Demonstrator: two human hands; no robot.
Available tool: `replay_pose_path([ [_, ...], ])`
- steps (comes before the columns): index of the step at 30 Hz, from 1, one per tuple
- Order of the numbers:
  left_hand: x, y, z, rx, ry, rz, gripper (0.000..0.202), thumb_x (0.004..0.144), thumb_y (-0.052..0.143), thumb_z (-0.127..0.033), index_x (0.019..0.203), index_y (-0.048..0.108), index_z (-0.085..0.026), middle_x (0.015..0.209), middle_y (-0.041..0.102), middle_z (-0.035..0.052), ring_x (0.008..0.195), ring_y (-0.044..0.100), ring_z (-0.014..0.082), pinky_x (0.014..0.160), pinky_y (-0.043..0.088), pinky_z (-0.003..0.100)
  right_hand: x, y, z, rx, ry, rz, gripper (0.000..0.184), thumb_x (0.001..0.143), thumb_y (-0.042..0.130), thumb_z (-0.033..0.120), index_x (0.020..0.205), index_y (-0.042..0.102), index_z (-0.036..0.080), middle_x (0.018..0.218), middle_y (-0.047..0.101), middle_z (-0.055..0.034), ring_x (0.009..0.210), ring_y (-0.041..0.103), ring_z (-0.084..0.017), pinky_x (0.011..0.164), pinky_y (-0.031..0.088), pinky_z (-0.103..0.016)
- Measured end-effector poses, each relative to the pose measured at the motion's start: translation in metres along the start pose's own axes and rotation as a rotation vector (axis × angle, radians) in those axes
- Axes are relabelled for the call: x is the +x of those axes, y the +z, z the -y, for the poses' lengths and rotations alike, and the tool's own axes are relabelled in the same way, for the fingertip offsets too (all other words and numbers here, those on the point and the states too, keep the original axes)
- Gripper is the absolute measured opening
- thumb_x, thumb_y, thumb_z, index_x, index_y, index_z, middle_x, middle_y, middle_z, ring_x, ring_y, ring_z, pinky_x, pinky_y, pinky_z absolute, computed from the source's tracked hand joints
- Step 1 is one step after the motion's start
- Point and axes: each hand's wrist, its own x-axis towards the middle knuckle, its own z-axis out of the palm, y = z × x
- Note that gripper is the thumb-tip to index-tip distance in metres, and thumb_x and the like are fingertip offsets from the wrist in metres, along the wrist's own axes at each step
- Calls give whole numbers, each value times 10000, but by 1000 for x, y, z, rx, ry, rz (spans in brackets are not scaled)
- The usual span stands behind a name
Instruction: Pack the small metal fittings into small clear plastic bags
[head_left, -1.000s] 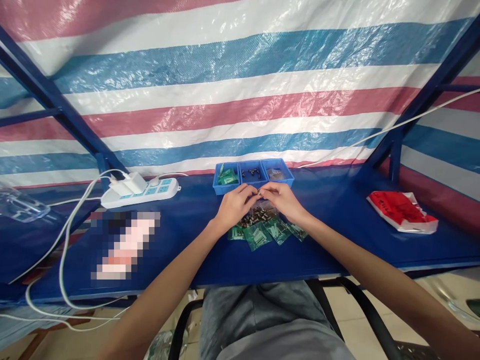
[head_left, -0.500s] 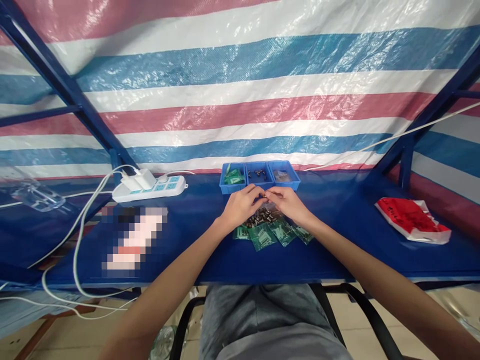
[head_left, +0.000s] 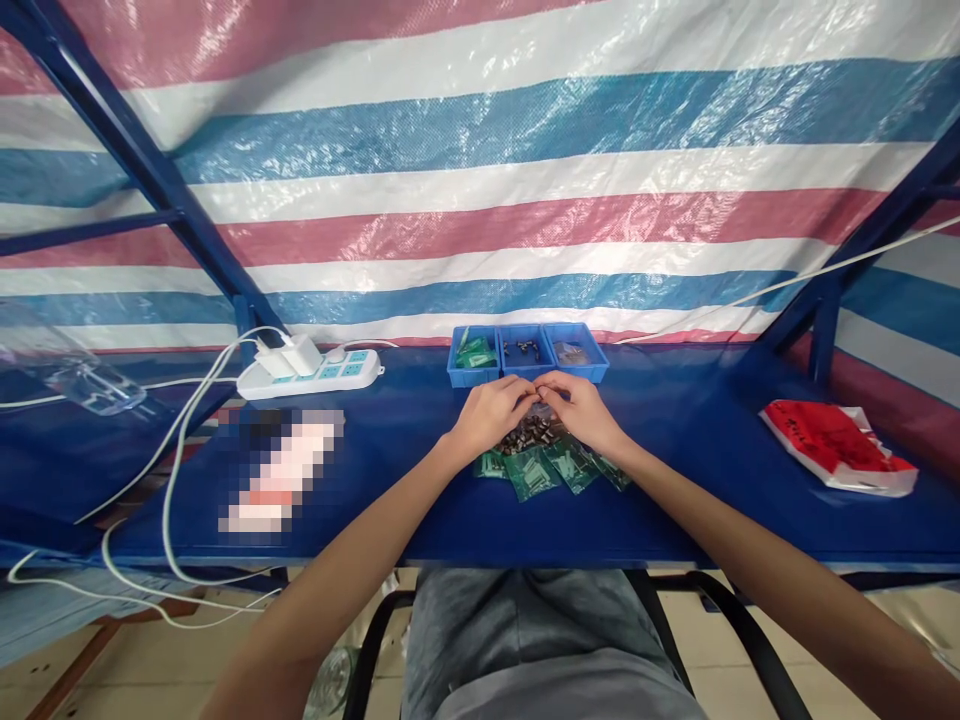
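Head view: striped sheeting (head_left: 525, 175) backs the blue table (head_left: 690, 420); near metal parts (head_left: 529, 434), left hand (head_left: 489, 412) and right hand (head_left: 580, 410) meet, fingers curled close, what they hold indiscernible.

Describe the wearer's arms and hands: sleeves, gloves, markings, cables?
Left hand and right hand: five-fingered, no gloves. Forearms slender, uncovered; no watch, cable or clear marking shows. Fingers too small to rule out a thin ring. Clothing: grey top, darker grey trousers.
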Motion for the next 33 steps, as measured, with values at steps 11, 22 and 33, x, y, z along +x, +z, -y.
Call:
replay_pose_path([
  [11, -1, 3, 0, -109, -37, -32, 239, 1060, 411, -294, 1171, 607, -215, 1127, 702, 59, 976, 686, 186, 793, 517, 283, 1, -4, -1, -182, -94, -66, 144, 874, 610, 300, 904, 721, 214, 912, 760, -63, 864, 690, -253, 782, 505, -379],
  [22, -2, 5, 11, -39, -30, -27, 181, 996, 535, -240, 1124, 658, -204, 1047, 744, 40, 912, 711, 176, 787, 529, 275, 0, -3, 0, -206, -126, -53, 176, 900, 631, 359, 833, 699, 211, 881, 718, -62, 799, 652, -227, 727, 474, -345],
  [33, -2, 2, 6, 94, 41, 65, 312, 1068, 419, -371, 1033, 671, -190, 959, 721, 61, 893, 688, 195, 744, 483, 276, -2, -2, 1, -99, -124, -24, 204, 924, 499, 236, 988, 692, 226, 900, 752, -46, 834, 706, -229, 764, 532, -355],
])
